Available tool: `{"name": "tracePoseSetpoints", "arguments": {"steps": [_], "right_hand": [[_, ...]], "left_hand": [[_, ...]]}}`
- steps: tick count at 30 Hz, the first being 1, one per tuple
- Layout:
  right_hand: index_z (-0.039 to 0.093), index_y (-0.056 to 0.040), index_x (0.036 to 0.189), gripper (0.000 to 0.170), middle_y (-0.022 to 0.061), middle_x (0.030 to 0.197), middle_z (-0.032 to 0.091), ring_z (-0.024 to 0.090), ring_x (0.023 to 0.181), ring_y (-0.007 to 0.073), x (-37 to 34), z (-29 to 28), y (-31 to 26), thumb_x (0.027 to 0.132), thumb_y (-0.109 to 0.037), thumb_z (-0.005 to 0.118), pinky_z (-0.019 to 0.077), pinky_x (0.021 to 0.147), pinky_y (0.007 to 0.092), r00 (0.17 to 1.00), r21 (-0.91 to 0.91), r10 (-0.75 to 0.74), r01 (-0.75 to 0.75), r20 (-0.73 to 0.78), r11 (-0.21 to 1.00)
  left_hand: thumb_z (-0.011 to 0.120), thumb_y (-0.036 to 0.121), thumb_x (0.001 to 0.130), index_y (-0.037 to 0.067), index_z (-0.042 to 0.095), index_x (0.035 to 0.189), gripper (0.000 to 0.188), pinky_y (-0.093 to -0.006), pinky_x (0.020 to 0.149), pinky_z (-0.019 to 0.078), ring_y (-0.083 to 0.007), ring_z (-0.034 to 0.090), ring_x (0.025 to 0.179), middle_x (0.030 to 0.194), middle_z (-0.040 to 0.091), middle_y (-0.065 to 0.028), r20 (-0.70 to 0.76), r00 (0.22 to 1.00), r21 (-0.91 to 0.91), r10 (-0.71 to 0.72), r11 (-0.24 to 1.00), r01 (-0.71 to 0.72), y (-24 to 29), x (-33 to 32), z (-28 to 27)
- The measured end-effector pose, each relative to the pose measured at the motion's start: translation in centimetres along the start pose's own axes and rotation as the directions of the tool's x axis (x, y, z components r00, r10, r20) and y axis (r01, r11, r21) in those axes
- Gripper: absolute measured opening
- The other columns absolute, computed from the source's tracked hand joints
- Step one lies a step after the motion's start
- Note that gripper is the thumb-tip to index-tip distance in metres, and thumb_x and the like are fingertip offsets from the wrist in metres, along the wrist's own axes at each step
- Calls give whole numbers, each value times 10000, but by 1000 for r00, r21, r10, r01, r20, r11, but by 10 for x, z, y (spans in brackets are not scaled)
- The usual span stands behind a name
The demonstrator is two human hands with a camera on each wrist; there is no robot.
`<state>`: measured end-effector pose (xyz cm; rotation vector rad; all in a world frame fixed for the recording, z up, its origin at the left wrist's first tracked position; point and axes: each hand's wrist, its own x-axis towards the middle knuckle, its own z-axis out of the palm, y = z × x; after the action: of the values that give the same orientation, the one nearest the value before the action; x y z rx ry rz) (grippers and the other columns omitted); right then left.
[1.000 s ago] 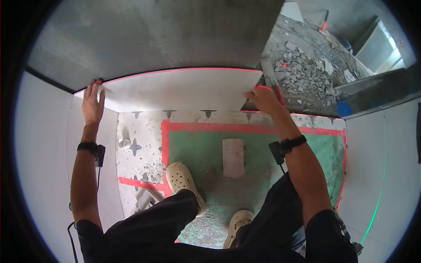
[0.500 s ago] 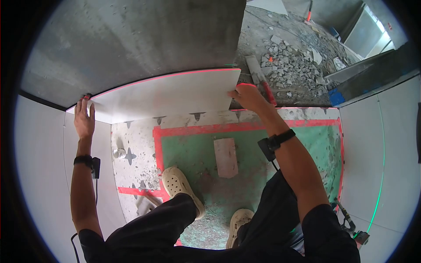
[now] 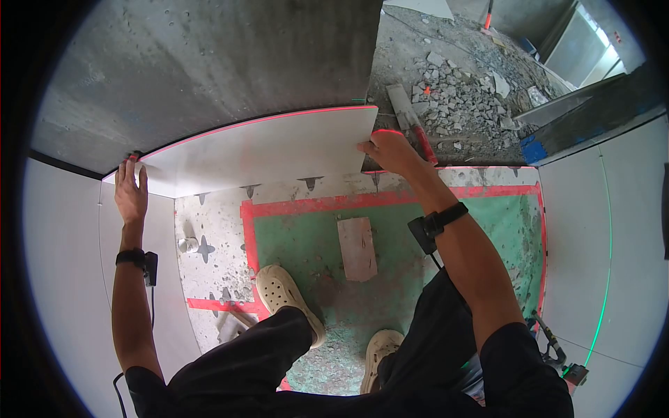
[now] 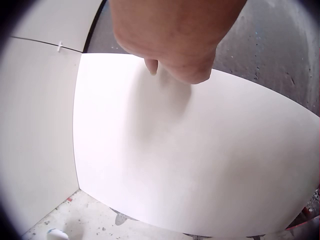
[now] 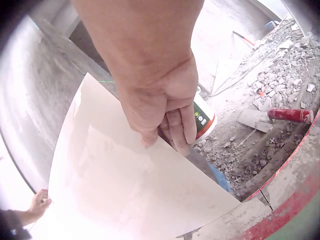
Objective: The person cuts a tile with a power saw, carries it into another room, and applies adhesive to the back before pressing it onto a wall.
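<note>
A long white panel (image 3: 258, 150) stands against the grey wall, a red laser line along its top edge. My left hand (image 3: 130, 191) rests at its upper left corner, fingers nearly straight and tips at the top edge; the left wrist view shows the hand (image 4: 175, 40) over the panel (image 4: 200, 150). At the right end my right hand (image 3: 394, 153) grips the side edge. In the right wrist view, that hand (image 5: 160, 105) has its thumb on the face of the panel (image 5: 120, 175) and its other fingers behind the edge.
A red-handled trowel (image 3: 411, 125) and rubble (image 3: 453, 90) lie beyond the right hand. On the green taped floor sheet (image 3: 300, 237) is a loose tile piece (image 3: 357, 249), near my shoes (image 3: 279, 289). White side walls (image 3: 592, 230) stand on both sides.
The head view has shifted, so the panel and both hands appear further left and more of the rubble area shows. Both hands remain on the panel.
</note>
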<state>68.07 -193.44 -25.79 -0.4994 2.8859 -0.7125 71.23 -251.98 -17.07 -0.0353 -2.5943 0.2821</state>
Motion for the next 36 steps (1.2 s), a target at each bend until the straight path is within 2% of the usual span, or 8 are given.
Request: {"name": "tracePoseSetpoints", "arguments": {"steps": [7, 9, 14, 18, 21, 24, 29, 36], "right_hand": [[642, 35, 895, 413, 253, 842, 642, 629, 852, 456, 1, 3, 2, 940, -376, 633, 494, 745, 512, 1000, 4, -4, 4, -9, 1000], [642, 36, 896, 415, 253, 842, 642, 629, 852, 457, 0, 3, 3, 940, -376, 633, 494, 744, 512, 1000, 0, -5, 5, -11, 1000], [664, 16, 942, 393, 237, 887, 670, 653, 884, 432, 1, 4, 9, 921, -375, 646, 503, 770, 510, 999, -41, -49, 49, -16, 998], [672, 2, 967, 398, 227, 915, 681, 661, 911, 416, 1, 0, 15, 897, -390, 665, 509, 790, 501, 998, -2, -29, 29, 49, 1000], [671, 0, 960, 409, 225, 914, 680, 659, 919, 416, -4, -16, 5, 883, -402, 676, 510, 794, 495, 999, 20, -4, 3, 32, 1000], [668, 1, 969, 406, 220, 911, 681, 658, 919, 418, -10, -26, -7, 887, -397, 671, 509, 793, 496, 995, -52, 71, -68, 68, 996], [667, 1, 1008, 424, 222, 930, 680, 654, 930, 416, 0, -16, 10, 890, -406, 666, 510, 808, 497, 999, -46, -25, 27, 43, 999], [667, -1, 1041, 439, 227, 950, 681, 654, 948, 415, -2, -26, 4, 884, -411, 672, 512, 813, 495, 998, -41, 5, -2, 65, 999]], "left_hand": [[551, 276, 1006, 104, 539, 1331, 368, -471, 967, 483, -376, 557, 1172, 1245, 583, -163, 5, 1000, 22, -15, 1000, 15, 3, 1, -3], [585, 249, 983, 48, 568, 1277, 356, -461, 941, 507, -366, 561, 1171, 1268, 599, -156, -1, 1000, 30, -5, 1000, 5, 9, 1, -8], [585, 255, 987, 54, 561, 1292, 367, -459, 946, 509, -372, 571, 1169, 1270, 602, -167, -15, 1000, 53, 17, 998, -16, -5, 0, 5], [578, 272, 993, 58, 558, 1301, 375, -459, 953, 508, -379, 578, 1165, 1269, 603, -178, -19, 999, 80, 30, 996, -28, -8, -3, 7], [565, 291, 1000, 70, 557, 1308, 378, -457, 961, 505, -377, 569, 1180, 1286, 595, -175, -4, 1000, 92, 19, 996, -18, -11, -2, 10], [560, 298, 1003, 83, 550, 1317, 381, -455, 971, 499, -374, 557, 1199, 1303, 585, -169, 35, 999, 70, 0, 998, -3, -12, -2, 10], [559, 302, 1004, 93, 534, 1337, 394, -449, 992, 491, -374, 542, 1229, 1322, 576, -166, 15, 1000, 62, -4, 998, 3, -14, -3, 14], [560, 317, 1004, 84, 538, 1338, 407, -448, 1002, 486, -374, 542, 1231, 1336, 568, -184, 8, 1000, 73, -2, 997, 2, -16, -3, 16]]}}
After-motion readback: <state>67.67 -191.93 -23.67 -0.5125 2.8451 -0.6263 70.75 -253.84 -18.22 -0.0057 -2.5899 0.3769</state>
